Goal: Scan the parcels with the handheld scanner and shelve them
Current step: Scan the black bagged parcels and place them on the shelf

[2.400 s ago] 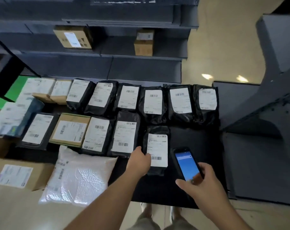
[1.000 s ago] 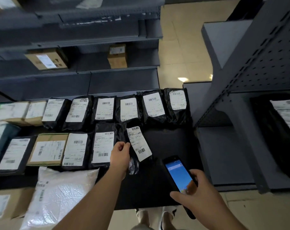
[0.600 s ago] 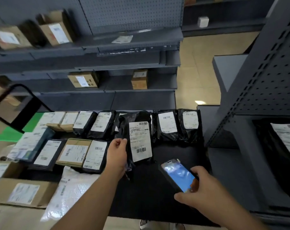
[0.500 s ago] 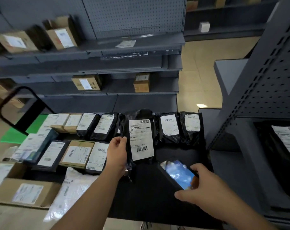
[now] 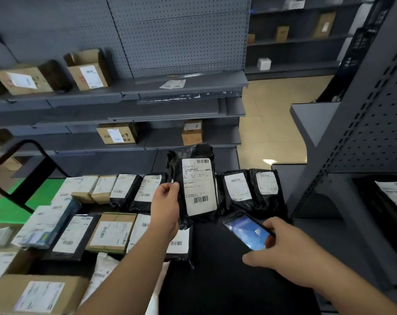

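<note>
My left hand [image 5: 165, 205] grips the left edge of a black bag parcel [image 5: 195, 185] and holds it upright above the cart, its white label with a barcode facing me. My right hand [image 5: 281, 246] grips the handheld scanner [image 5: 245, 230], a phone-like device with a lit blue screen, just below and right of the parcel. Several more labelled parcels [image 5: 129, 192] lie in rows on the black cart deck [image 5: 215, 280].
Grey shelving [image 5: 184, 87] stands behind the cart, with cardboard boxes [image 5: 116, 134] on its levels. A second shelf unit [image 5: 352, 155] rises at the right and holds a black parcel [image 5: 388, 205]. The cart handle [image 5: 22, 160] is at the left, with boxes [image 5: 33, 294] near it.
My left hand has lifted the black parcel off the cart and turned it upright toward me. My right hand with the scanner stayed below it. My view has tilted up toward the shelves.
</note>
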Available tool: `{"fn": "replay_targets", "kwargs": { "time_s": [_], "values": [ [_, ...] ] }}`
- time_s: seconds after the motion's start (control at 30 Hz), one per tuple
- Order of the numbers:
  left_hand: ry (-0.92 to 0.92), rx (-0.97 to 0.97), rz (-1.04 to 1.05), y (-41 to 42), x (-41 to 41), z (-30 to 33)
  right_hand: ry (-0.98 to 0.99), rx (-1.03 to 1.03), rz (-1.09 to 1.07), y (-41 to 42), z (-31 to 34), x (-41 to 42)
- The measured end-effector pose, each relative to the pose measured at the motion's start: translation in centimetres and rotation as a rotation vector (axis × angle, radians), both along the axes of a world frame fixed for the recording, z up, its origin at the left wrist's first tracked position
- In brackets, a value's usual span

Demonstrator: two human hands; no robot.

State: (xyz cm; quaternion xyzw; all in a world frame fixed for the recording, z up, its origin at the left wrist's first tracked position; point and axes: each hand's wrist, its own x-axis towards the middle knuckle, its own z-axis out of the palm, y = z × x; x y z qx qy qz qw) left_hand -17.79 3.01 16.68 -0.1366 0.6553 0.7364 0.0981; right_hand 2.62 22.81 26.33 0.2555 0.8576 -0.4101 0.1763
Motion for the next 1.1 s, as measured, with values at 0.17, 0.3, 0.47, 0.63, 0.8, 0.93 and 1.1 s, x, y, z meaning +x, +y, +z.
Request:
{"fn": "replay_targets", "kwargs": {
  "time_s": [0.17, 0.3, 0.47, 0.63, 0.8, 0.93, 1.1],
  "values": [
    [0.009, 0.026, -0.017, -0.8, -0.9, 0.1, 0.008, -0.055, -0.029, -1.1, 0.1, -0.8],
    [0.005, 0.049, -0.021, -1.3, -1.5, 0.3, 0.008, -0.068, -0.052, -1.9, 0.2, -1.3],
    [0.005, 0.061, -0.021, -2.0, -2.0, 0.6, 0.011, -0.086, -0.056, -2.7, 0.0, -2.3],
    [-0.008, 0.059, -0.01, -2.7, -2.4, 0.6, 0.019, -0.086, -0.076, -3.6, -0.2, -2.9],
    [-0.018, 0.091, -0.019, -2.6, -2.9, 0.4, 0.061, -0.09, -0.153, -3.9, 0.1, -2.8],
    [-0.034, 0.079, -0.103, -1.5, -2.8, 0.2, 0.137, -0.084, -0.273, -3.5, 0.5, -2.1],
    [-0.028, 0.097, -0.27, 1.2, -2.0, 1.0, 0.254, -0.06, -0.457, -2.3, 1.4, 0.0]
  ]
}}
